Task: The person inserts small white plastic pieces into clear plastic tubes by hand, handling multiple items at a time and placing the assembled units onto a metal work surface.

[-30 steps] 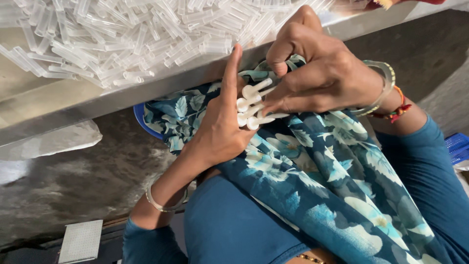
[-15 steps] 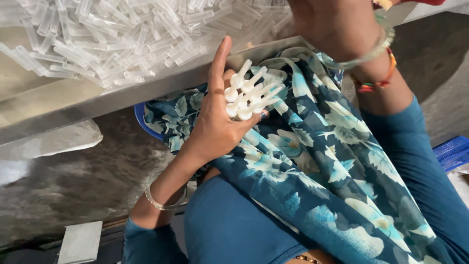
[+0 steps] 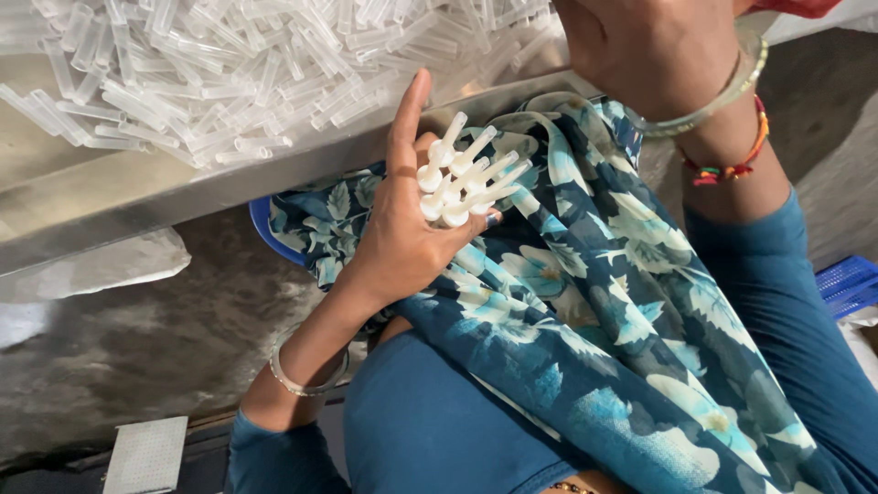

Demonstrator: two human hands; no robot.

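Plastic tubes (image 3: 462,178): we held a bundle clamped in our left hand (image 3: 407,242), judged light, stiff, slippery; grip mid-length. Our right hand (image 3: 654,55) was above; its grip we couldn't tell.

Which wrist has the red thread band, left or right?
The right hand: its wrist carries a red thread band beside a pale bangle; the left has only a thin metal bangle.
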